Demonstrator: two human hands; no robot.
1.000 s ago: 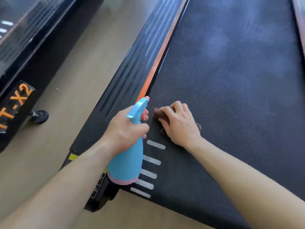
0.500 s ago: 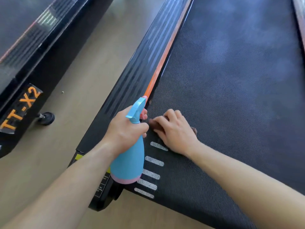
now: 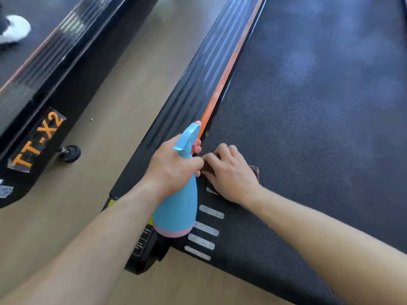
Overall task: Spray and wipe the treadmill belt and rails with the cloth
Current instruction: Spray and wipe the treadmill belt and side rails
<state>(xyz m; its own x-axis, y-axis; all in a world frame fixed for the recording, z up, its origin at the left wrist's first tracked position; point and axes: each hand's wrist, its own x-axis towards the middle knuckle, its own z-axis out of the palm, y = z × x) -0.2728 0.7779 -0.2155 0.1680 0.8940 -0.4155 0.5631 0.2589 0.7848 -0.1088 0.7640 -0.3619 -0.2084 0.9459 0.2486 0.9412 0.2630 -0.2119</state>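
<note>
The black treadmill belt (image 3: 308,128) fills the right side, with pale spray patches further up. Along its left runs the ribbed black side rail (image 3: 198,69) with an orange strip (image 3: 222,89). My left hand (image 3: 174,168) grips the neck of a light blue spray bottle (image 3: 178,214) with a pink base, nozzle pointing up the rail. My right hand (image 3: 231,175) presses a dark brown cloth (image 3: 255,170) flat on the belt's near left edge, right beside the bottle. Most of the cloth is hidden under the hand.
A second black treadmill (image 3: 37,137) marked TT-X2 stands at the left, with a small wheel (image 3: 71,153) on the wooden floor (image 3: 114,100) between the machines. A white shoe (image 3: 15,28) shows at the top left. White dashes (image 3: 206,227) mark the belt's near end.
My right hand with the cloth has slid left along the belt until it sits against the bottle hand. The left hand and bottle stayed in place; the view has shifted slightly.
</note>
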